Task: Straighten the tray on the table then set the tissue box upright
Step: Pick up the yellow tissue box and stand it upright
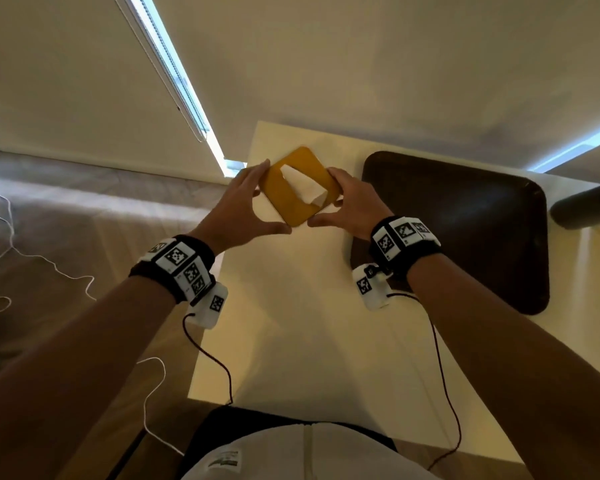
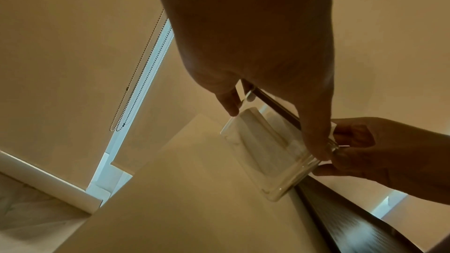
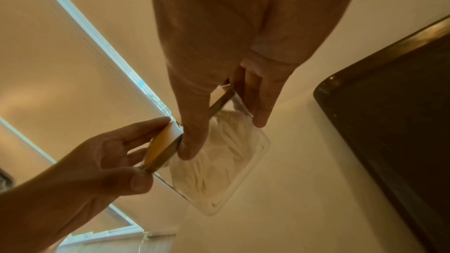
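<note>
Near the far left corner of the table (image 1: 291,341), the tissue box (image 1: 300,188) is held between both hands, turned cornerwise to the table edges. Its yellow lid faces up toward the head camera, with a white tissue (image 1: 305,188) showing through the lid opening. The wrist views show a clear body below the lid, packed with white tissue. The left hand (image 1: 236,209) grips the box's left side: its fingers (image 1: 253,174) lie along the far left edge and the thumb reaches to the near corner. The right hand (image 1: 350,206) grips the right side likewise, fingers curled over the lid edge and thumb meeting the same near corner. Whether the box base touches the table cannot be told for certain; in the wrist views its lower corner appears at or just above the surface. The tray (image 1: 465,230), dark brown with rounded corners, lies flat on the table to the right of the box and apart from it, its long sides roughly parallel to the table edge. A dark rounded object (image 1: 586,206) sits beyond the tray's far right corner.
</note>
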Demonstrator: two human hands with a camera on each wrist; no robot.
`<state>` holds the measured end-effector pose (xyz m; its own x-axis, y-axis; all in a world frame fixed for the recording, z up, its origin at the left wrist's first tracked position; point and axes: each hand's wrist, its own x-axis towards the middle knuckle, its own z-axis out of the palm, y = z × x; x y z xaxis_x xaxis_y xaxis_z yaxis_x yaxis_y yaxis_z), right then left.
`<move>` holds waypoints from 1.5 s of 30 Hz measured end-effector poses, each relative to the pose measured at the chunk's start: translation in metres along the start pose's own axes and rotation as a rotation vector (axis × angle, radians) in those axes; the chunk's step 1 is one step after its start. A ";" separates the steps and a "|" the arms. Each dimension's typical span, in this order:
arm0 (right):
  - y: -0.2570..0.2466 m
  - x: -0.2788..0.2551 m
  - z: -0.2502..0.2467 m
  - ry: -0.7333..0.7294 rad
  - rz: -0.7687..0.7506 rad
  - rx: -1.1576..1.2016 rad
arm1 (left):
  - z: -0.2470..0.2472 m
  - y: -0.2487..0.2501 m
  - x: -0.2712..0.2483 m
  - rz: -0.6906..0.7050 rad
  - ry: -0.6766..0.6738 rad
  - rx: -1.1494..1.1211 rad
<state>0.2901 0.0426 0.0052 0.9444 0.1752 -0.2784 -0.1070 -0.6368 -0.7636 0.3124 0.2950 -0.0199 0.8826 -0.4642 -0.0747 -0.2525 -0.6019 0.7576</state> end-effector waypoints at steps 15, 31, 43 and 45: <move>0.016 0.074 -0.008 0.022 0.169 -0.001 | -0.008 -0.036 0.085 0.001 -0.116 -0.013; 0.012 0.062 0.001 -0.016 0.305 0.162 | -0.019 -0.049 0.083 0.069 -0.126 0.051; -0.025 0.037 0.100 0.483 0.577 0.807 | -0.048 -0.037 0.132 -0.126 -0.352 -0.028; -0.026 0.043 0.100 0.521 0.565 0.814 | -0.045 -0.041 0.134 -0.153 -0.354 -0.075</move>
<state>0.3022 0.1416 -0.0448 0.6901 -0.4411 -0.5737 -0.5535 0.1890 -0.8111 0.4587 0.2870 -0.0320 0.7131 -0.5763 -0.3992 -0.0875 -0.6382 0.7649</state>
